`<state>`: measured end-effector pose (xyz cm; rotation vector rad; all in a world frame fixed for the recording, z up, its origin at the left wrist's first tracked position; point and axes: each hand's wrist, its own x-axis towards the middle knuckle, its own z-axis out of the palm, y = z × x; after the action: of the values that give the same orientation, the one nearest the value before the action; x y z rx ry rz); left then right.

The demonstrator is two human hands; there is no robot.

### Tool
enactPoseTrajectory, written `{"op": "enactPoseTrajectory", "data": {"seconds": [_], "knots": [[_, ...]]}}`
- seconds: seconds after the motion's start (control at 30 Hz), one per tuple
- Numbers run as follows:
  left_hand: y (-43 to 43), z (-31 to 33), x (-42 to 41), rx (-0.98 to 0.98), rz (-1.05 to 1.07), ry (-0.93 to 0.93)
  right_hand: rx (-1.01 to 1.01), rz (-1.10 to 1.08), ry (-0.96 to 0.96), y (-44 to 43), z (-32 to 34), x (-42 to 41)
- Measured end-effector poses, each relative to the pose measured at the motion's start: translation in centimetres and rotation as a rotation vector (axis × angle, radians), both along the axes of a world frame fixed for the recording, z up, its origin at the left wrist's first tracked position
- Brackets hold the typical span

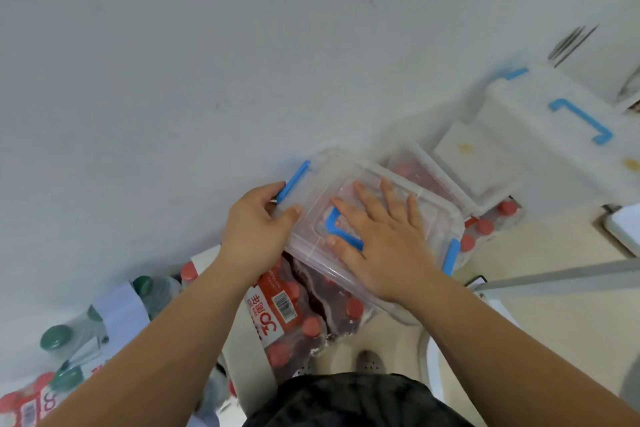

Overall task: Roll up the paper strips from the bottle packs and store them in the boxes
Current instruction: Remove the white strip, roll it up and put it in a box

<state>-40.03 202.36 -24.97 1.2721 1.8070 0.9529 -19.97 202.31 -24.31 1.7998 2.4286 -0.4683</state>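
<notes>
Bottle pack with red caps lies lower centre of frame. The clear box sits on top of it at centre, lid on. Paper strips: can't tell if any are inside. Red shows through the lid, but it may be the pack beneath.

Upper right of frame: white box, lid on. Between it and your box there's a second clear box, something red in it. Green-cap bottles stand lower left.

Your right hand lies flat on the lid, fingers straight and spread, covering part of the blue handle. Your left hand grips the box's left end, fingers curled at the left latch, thumb on the lid corner. The right latch shows at the box's right end, untouched. Can't tell if either latch is snapped.

Step looks like closing the box. To do it well:
- Press straight down with the flat palm so the lid seats all round before you clip.
- The box rests on uneven caps and will likely rock, so put weight over the middle, not one edge.
- Swing the left latch down over the rim with your fingers and feel for the snap.
- Then do the right latch, with the other hand holding the lid.
- Check that no strip is trapped under the rim.
</notes>
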Motion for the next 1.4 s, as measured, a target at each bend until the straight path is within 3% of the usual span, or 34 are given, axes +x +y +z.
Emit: {"op": "enactPoseTrajectory", "data": {"seconds": [0.17,0.3,0.67,0.9,1.03,1.2,1.4], "knots": [[1.5,0.2,0.3,0.048,-0.088,0.148,0.007,-0.092,0.021,-0.3,0.1,-0.6],[2.9,0.3,0.6,0.064,-0.134,0.151,0.002,-0.138,-0.001,-0.1,0.4,-0.9],[1.1,0.6,0.2,0.156,-0.03,0.383,0.012,-0.193,0.036,1.0,1.3,-1.3],[-6.9,-0.7,-3.6,-0.075,0.244,0.457,0.28,0.214,0.268,-0.2,4.2,-3.7],[-11.0,-1.4,-3.5,-0.218,0.355,0.509,0.101,0.454,0.373,-0.3,4.5,-5.4],[-12.9,-1.7,-3.1,-0.248,0.374,0.581,0.046,0.639,0.264,0.5,2.6,-9.1],[-11.9,-2.6,-5.5,-0.331,0.259,0.704,0.068,0.682,0.044,1.4,-0.7,-12.7]]}}
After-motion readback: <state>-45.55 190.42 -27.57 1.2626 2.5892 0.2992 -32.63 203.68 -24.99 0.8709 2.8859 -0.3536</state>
